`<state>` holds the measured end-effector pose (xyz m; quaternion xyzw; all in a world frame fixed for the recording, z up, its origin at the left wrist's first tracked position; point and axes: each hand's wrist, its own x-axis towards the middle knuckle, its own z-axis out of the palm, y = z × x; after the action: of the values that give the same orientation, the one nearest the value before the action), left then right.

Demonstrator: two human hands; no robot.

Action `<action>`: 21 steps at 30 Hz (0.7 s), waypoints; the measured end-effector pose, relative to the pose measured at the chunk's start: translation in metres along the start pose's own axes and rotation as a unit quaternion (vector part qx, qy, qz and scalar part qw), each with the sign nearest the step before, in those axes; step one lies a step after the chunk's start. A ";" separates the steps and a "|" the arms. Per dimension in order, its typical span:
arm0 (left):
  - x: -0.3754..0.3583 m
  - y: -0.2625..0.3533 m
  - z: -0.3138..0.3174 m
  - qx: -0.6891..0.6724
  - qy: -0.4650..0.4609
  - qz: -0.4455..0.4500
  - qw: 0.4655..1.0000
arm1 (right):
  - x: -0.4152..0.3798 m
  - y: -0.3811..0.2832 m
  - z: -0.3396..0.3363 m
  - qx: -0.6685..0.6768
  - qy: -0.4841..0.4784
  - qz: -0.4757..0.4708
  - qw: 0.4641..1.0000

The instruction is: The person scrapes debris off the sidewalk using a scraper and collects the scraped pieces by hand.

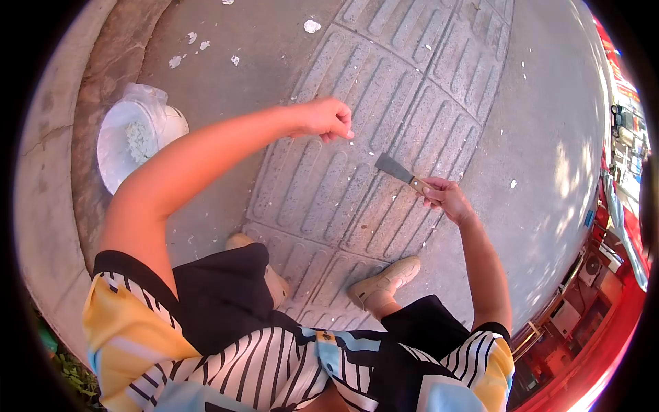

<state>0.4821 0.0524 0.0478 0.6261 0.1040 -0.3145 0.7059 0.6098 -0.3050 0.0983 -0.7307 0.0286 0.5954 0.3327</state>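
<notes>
My right hand (445,198) grips a putty knife (395,167) by its wooden handle, the flat metal blade pointing left and up over the ribbed paving. My left hand (327,118) is stretched forward with its fingers curled and pinched together. A tiny pale spot shows right at those fingertips, and I cannot tell what they hold. Left of my left arm stands a white bucket (108,155) with a clear plastic bag (145,95) over its rim. White flakes (139,141) lie inside the bucket.
Ribbed paving tiles (343,137) run up the middle, under my shoes (384,280). White scraps (312,26) are scattered on the grey pavement (226,103). A stone kerb (48,144) borders the left side. Red shopfront structures (583,329) with stacked items line the far right.
</notes>
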 end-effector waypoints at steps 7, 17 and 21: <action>-0.045 -0.040 0.025 0.134 0.049 0.006 0.990 | 0.024 0.025 -0.003 0.035 -0.029 -0.036 0.998; -0.008 -0.071 0.065 0.250 0.178 0.120 0.944 | 0.029 0.020 0.006 0.026 -0.044 -0.051 0.997; -0.008 -0.069 0.061 0.234 0.179 0.058 0.954 | 0.035 0.001 0.024 0.006 -0.050 -0.065 0.997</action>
<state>0.4212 -0.0045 0.0077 0.8245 0.1153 -0.1714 0.5268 0.5992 -0.2809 0.0654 -0.6984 -0.0323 0.6080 0.3761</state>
